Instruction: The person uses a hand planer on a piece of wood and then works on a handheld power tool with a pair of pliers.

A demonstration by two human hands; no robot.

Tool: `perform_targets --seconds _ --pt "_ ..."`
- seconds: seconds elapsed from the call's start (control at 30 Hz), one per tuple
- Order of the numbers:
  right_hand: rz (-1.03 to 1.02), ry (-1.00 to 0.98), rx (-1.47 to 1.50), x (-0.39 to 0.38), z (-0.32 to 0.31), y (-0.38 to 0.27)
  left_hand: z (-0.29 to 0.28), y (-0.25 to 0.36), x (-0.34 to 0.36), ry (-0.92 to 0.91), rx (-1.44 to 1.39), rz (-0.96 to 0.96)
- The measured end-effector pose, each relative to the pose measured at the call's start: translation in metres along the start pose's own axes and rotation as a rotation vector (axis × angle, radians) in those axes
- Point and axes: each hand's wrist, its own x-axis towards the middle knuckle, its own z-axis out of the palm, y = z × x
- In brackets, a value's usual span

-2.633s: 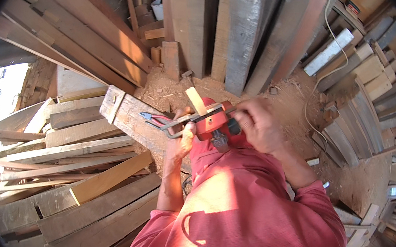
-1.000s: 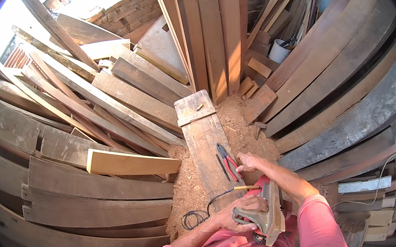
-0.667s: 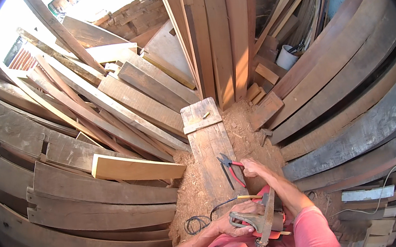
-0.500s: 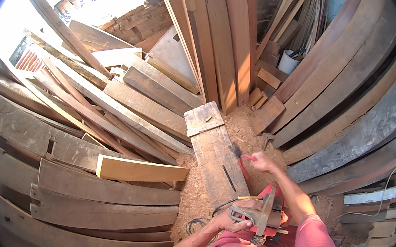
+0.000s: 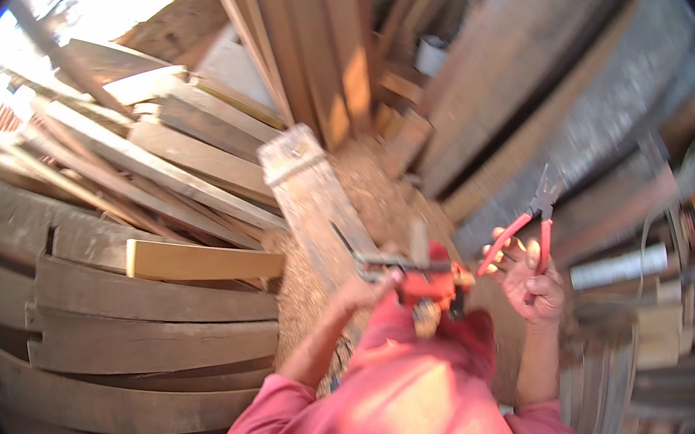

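Observation:
Pliers with red handles [image 5: 508, 239] are gripped in my right hand [image 5: 535, 285], held up at the right with the handles spread and the jaws pointing away from me. My left hand [image 5: 370, 290] is closed at the left side of a red tool [image 5: 434, 286] with a metal bracket, held close against my body. Blur hides that tool's exact kind. Just beyond my left hand, a thin dark rod [image 5: 342, 240] lies on a long wooden plank bench [image 5: 310, 208].
Curved dark boards [image 5: 153, 316] are stacked along the left, with a pale yellow board [image 5: 207, 260] on them. Upright planks [image 5: 304, 59] stand at the far end. More long boards [image 5: 536, 67] lean on the right, near a white container [image 5: 432, 55]. Wood shavings [image 5: 373, 180] cover the floor.
My right hand has swung from beside the bench out to the right, raising the pliers with their handles spread. The view has turned, and the red tool now looks tilted differently.

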Motion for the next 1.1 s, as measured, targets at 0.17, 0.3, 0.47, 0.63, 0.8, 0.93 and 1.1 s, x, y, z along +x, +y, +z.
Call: perform_targets --seconds 0.17,0.3,0.47,0.63,0.8,0.93,1.1 --pt "0.063 -0.003 0.071 -0.11 0.026 0.032 0.013 0.026 0.017 -0.148 0.109 0.114" --pt "0.148 0.007 0.087 -0.151 0.042 0.056 0.03 0.035 0.024 -0.139 0.089 0.107" --pt "0.314 0.006 0.137 -0.146 0.055 0.073 0.037 0.04 0.024 -0.116 0.145 0.08" --pt "0.306 -0.078 0.278 -0.127 0.043 0.091 0.035 0.035 0.026 -0.219 0.13 0.077" --pt "0.3 -0.049 0.279 -0.129 0.035 0.099 0.04 0.043 0.02 -0.209 0.196 0.075" --pt "0.301 0.038 0.377 -0.127 0.044 0.104 0.038 0.043 0.021 -0.216 0.213 0.053" --pt "0.323 -0.014 0.405 -0.123 0.035 0.109 0.039 0.04 0.027 -0.241 0.23 0.079"
